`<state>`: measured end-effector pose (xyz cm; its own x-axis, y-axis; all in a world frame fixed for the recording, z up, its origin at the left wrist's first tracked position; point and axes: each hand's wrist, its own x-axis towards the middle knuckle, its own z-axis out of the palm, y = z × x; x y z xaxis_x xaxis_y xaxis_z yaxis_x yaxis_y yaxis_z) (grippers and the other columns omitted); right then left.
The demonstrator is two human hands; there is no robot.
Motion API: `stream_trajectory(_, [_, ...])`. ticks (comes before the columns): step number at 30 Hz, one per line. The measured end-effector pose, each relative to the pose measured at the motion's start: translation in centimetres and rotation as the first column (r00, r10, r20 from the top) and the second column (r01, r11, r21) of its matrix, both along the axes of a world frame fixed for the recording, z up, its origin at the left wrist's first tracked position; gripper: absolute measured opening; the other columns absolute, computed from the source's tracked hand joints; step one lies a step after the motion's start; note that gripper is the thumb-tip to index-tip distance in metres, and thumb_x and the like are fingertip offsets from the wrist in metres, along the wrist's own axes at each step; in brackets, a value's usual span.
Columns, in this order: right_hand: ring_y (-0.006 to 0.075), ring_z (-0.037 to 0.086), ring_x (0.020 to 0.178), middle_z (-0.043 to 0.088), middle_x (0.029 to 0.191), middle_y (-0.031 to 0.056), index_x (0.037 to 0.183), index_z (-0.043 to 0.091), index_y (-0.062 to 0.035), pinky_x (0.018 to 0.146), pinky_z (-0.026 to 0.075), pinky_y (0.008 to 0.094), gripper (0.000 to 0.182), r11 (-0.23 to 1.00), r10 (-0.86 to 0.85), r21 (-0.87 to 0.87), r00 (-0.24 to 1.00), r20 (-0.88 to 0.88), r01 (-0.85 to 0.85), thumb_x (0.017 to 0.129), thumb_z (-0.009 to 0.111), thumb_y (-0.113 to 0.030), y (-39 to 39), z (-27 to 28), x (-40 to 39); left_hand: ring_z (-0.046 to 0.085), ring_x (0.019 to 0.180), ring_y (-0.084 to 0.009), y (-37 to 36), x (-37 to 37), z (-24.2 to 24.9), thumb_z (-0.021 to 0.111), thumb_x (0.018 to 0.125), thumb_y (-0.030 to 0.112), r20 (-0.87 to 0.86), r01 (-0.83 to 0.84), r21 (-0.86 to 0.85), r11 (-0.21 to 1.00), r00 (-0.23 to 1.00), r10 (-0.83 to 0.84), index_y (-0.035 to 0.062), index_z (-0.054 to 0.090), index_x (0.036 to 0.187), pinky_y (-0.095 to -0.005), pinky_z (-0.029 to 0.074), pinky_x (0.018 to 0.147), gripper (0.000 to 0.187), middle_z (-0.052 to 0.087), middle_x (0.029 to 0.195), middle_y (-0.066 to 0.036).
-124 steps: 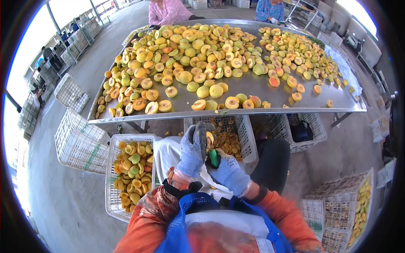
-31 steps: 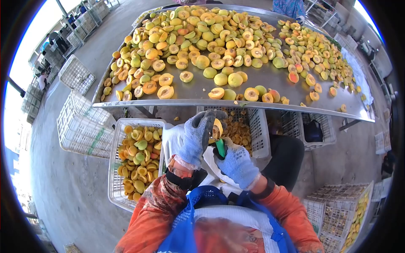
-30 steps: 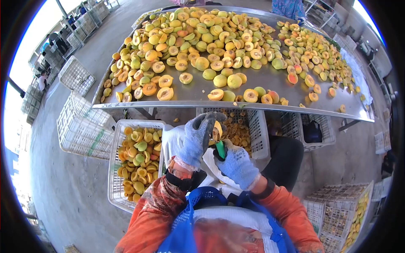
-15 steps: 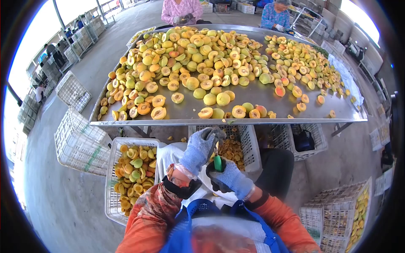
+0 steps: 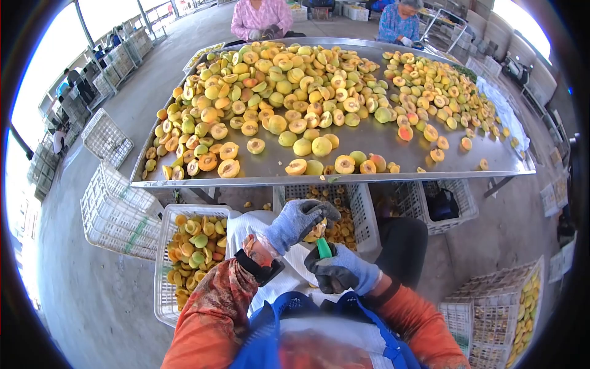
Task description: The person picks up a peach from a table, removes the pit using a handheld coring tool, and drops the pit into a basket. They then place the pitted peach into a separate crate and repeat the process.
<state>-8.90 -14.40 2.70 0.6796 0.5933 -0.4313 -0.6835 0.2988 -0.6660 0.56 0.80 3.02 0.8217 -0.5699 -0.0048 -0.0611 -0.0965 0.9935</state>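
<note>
Our left hand point(image 5: 296, 224) has tipped flatter than a moment ago, fingers curled over a blurry fruit piece point(image 5: 317, 231), though we can't tell if they're pinching it. Our right hand point(image 5: 348, 270)'s wrapped round a green-handled tool point(image 5: 324, 248) just below, tip too hard to make out.

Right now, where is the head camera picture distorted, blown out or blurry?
Head view: round fisheye frame, black corners; head view: blown-out white glare far left and upper right; head view: dull sheen on the silver metal table; head view: blurred reddish patch bottom centre, the green handle in the blue-and-grey gloved right hand clearer.
</note>
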Motion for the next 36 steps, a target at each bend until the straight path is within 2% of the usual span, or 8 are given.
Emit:
stream_trajectory(9, [0.0142,0.050,0.044,0.052,0.061,0.0053,0.095,0.055,-0.0001,0.040,0.041,0.0263,0.030,0.993,-0.046,0.113,0.999,0.001,0.046,0.075,0.064,-0.020,-1.2,-0.3,-0.3,0.061,0.082,-0.0126,-2.6,0.0,-2.5,0.050,0.092,0.019,-0.049,-0.133,-0.187,0.973,0.991,0.126,-0.0013,0.064,0.100,-0.0260,0.048,0.077,0.027,0.068,0.092,-0.008])
stream_trajectory(16, [0.0141,0.048,0.043,0.049,0.059,0.0042,0.093,0.053,-0.0015,0.039,0.038,0.0251,0.026,0.989,-0.005,0.148,0.999,-0.052,0.013,0.076,0.064,-0.018,-3.1,-1.8,0.0,0.062,0.077,-0.0147,-3.1,2.3,-2.5,0.049,0.089,0.015,-0.086,0.256,0.075,0.964,0.965,-0.250,-0.0007,0.065,0.098,-0.0277,0.049,0.073,0.024,0.068,0.090,-0.007])
stream_trajectory(20, [0.0123,0.040,0.041,0.037,0.051,-0.0006,0.081,0.048,-0.0091,0.035,0.030,0.0248,0.018,0.935,-0.128,0.315,0.985,-0.119,0.160,0.078,0.063,-0.018,-2.7,-0.6,0.8,0.057,0.071,-0.0132,-5.1,1.5,-2.7,0.057,0.087,0.022,0.052,-0.339,0.028,0.940,0.940,0.337,-0.0038,0.063,0.096,-0.0285,0.047,0.068,0.028,0.066,0.081,-0.010])
stream_trajectory(22, [0.0114,0.040,0.040,0.037,0.050,-0.0011,0.082,0.048,-0.0092,0.034,0.030,0.0253,0.017,0.876,-0.116,0.459,0.988,-0.103,0.151,0.078,0.063,-0.017,-2.6,-1.7,1.3,0.054,0.068,-0.0115,-5.1,2.2,-3.5,0.058,0.087,0.021,-0.012,-0.354,-0.039,0.935,0.935,0.353,-0.0035,0.063,0.096,-0.0280,0.046,0.064,0.027,0.065,0.080,-0.009])
stream_trajectory(24, [0.0112,0.038,0.038,0.038,0.049,-0.0011,0.083,0.049,-0.0079,0.034,0.030,0.0254,0.018,0.863,-0.172,0.469,0.982,-0.076,0.188,0.078,0.063,-0.017,-2.2,-1.4,1.5,0.057,0.071,-0.0134,-5.7,3.6,-5.7,0.056,0.088,0.021,-0.544,-0.428,-0.369,0.825,0.819,0.182,-0.0014,0.062,0.100,-0.0279,0.048,0.066,0.026,0.065,0.085,-0.008])
stream_trajectory(29, [0.0112,0.037,0.033,0.042,0.048,0.0006,0.091,0.053,-0.0012,0.033,0.033,0.0255,0.025,0.869,-0.258,0.439,0.966,0.013,0.226,0.074,0.066,-0.013,-2.7,0.4,3.7,0.064,0.077,-0.0176,-3.6,2.6,-3.1,0.042,0.095,0.026,-0.616,-0.455,-0.361,0.814,0.772,0.159,0.0018,0.060,0.105,-0.0287,0.054,0.056,0.032,0.065,0.092,-0.011])
stream_trajectory(32, [0.0146,0.043,0.036,0.046,0.050,0.0039,0.092,0.054,-0.0001,0.036,0.038,0.0276,0.021,0.952,-0.305,0.058,0.947,0.102,0.301,0.077,0.064,-0.011,-5.0,-2.0,5.3,0.061,0.052,-0.0194,4.3,3.7,-1.8,0.043,0.093,0.040,-0.501,-0.490,-0.159,0.857,0.788,0.357,-0.0003,0.056,0.113,-0.0274,0.049,0.042,0.047,0.066,0.087,-0.014])
stream_trajectory(36, [0.0179,0.049,0.039,0.051,0.054,0.0067,0.092,0.055,-0.0015,0.037,0.042,0.0302,0.017,0.863,-0.367,-0.344,0.927,0.080,0.371,0.079,0.063,-0.009,-6.9,-8.2,5.8,0.065,0.071,-0.0170,19.4,2.5,-5.5,0.054,0.088,0.022,-0.147,-0.762,0.152,0.629,0.612,0.777,-0.0013,0.061,0.103,-0.0293,0.054,0.057,0.028,0.066,0.093,-0.012])
